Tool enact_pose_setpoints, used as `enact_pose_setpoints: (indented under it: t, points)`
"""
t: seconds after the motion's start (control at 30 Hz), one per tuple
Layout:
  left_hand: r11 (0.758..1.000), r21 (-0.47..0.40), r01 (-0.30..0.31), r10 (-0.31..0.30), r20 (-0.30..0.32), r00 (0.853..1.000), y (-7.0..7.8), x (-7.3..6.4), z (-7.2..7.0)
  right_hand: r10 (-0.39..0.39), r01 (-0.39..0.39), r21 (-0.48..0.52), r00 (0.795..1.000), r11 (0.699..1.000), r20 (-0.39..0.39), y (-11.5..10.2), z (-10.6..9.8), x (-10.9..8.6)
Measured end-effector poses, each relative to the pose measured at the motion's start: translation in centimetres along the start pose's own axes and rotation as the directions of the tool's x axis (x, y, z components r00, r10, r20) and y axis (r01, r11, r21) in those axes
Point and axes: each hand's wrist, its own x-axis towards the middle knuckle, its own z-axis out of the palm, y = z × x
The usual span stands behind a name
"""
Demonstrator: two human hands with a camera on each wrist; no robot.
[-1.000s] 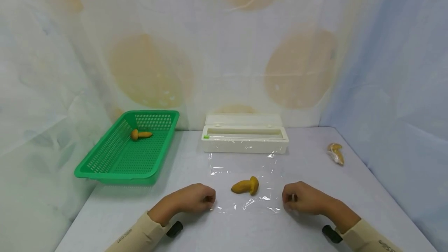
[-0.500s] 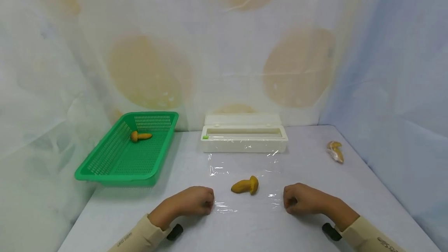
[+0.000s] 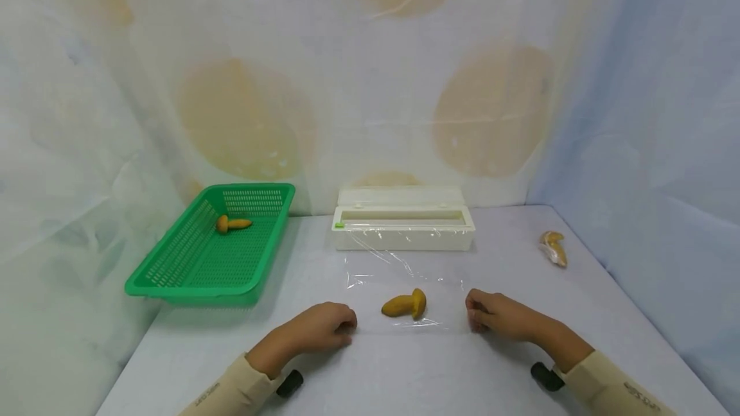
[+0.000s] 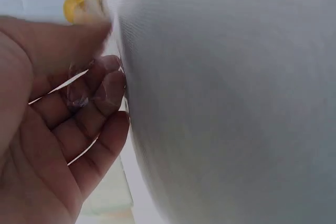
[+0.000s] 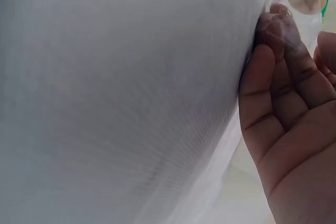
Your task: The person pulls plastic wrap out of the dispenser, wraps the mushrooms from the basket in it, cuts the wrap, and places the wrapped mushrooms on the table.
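A yellow-brown mushroom (image 3: 406, 304) lies on a sheet of clear cling film (image 3: 370, 325) in the head view. At the film's near left corner, my left hand (image 3: 322, 327) grips the edge with curled fingers. My right hand (image 3: 505, 316) holds the near right corner in the same way. Both wrist views show shiny film over the fingertips: the left fingers (image 4: 107, 90) and the right fingers (image 5: 278, 30) rest close along the white tabletop. The film's far end reaches the white cling film box (image 3: 405, 239), whose lid stands up.
A green basket (image 3: 260, 275) on the left holds another mushroom (image 3: 233, 223). To the far right lies a mushroom wrapped in film (image 3: 554, 249). Pale cloth walls with round orange patches (image 3: 497, 111) surround the white table (image 3: 416, 377).
Both hands have shifted slightly away from the body, and the film's near edge has come up closer to the mushroom. The mushroom stays in nearly the same spot.
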Motion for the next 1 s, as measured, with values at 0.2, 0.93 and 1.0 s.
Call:
enact_pose_setpoints:
  t: [0.2,0.93,1.0]
  points:
    - [1.000,-0.031,0.001,-0.001,-0.027,1.000,-0.3,-0.1,-0.2,0.022,-0.023,0.010,0.999,1.000,0.043,0.0,0.1,0.1]
    - [0.717,-0.693,0.079,-0.255,-0.155,0.954,-1.9,2.0,-0.4,-0.012,0.111,0.369,0.965,0.923,-0.260,0.6,-0.1,1.7]
    - [0.692,-0.719,0.064,-0.264,-0.169,0.950,-2.2,2.3,-0.1,0.032,0.085,0.421,0.964,0.903,-0.263,0.6,-0.1,2.0]
